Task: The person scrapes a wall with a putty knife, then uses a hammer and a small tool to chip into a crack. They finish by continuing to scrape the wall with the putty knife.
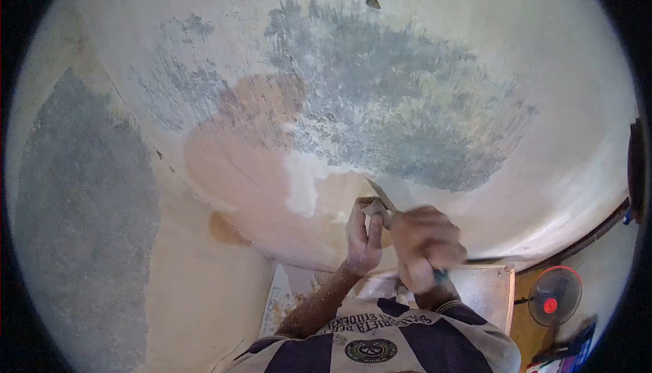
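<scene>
Clasping a grey metal-bladed scraper (382, 195) before patchy grey-and-cream plaster (380, 101), the right hand (429, 240) worked beside the left hand (364, 238), its grip unclear; steadiness seemed needed next.

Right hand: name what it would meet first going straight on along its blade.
The right hand would likely meet the pale surface below the grey patch, blade first; depth is unclear, so it may already touch.

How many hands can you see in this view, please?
2: the left hand is at lower centre, close to the bladed tool; the right hand, blurred, is just right of it, gripping that tool. No others show.
</scene>
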Demonstrator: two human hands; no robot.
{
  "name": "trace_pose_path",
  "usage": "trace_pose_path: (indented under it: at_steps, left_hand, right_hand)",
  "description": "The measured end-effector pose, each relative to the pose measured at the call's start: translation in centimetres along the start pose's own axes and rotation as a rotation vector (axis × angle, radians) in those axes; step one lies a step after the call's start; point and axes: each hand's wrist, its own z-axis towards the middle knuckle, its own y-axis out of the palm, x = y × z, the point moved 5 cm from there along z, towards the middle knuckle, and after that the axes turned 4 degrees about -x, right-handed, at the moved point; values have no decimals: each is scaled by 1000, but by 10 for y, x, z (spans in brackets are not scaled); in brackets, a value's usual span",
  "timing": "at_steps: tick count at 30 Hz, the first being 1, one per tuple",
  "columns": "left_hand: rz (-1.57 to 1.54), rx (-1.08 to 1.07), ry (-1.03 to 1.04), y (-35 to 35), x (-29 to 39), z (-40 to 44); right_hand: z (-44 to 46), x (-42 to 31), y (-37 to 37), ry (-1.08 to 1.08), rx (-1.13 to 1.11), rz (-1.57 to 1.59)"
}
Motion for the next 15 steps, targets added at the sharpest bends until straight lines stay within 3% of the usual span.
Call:
trace_pose_path:
  at_steps: [6, 10, 13, 15]
  left_hand:
    - [17, 36, 81, -3, 11, 0]
    - [73, 1, 129, -1, 28, 1]
    - [71, 52, 56, -2, 25, -3]
    - [140, 47, 63, -6, 16, -11]
  right_hand:
    - [1, 0, 0, -85, 18, 124]
    - [-20, -9, -9, 148, 195, -232]
    - [-30, 25, 0, 215, 128, -220]
    - [-43, 25, -1, 207, -112, -25]
